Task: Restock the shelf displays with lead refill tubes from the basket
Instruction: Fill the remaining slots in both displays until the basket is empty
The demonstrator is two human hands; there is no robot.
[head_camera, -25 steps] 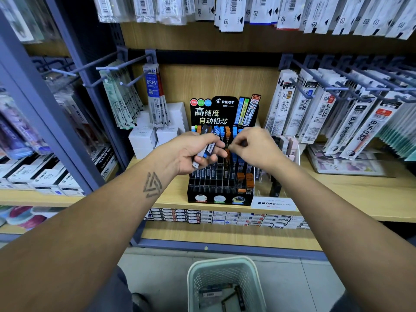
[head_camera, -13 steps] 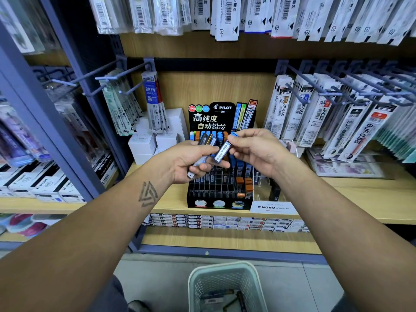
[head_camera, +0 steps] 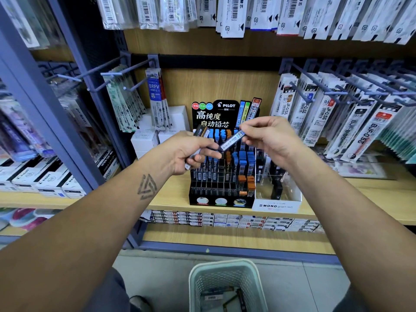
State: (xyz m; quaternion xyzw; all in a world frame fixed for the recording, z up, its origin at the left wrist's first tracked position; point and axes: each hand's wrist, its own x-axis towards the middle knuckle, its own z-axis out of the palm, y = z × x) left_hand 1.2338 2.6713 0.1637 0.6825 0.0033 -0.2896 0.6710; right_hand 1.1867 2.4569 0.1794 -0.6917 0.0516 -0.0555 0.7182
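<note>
Two hands meet before the Pilot display rack (head_camera: 221, 176): the right hand (head_camera: 273, 140) pinches one blue-capped lead tube (head_camera: 231, 140), label up (likely to match a slot). Spare tubes (head_camera: 201, 131) wait gripped in the left hand (head_camera: 189, 152); more lie in the basket (head_camera: 195, 280) on the floor.

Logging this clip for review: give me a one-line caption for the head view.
Right hand pinches a blue lead refill tube above the Pilot display; left hand grips more tubes.
</note>
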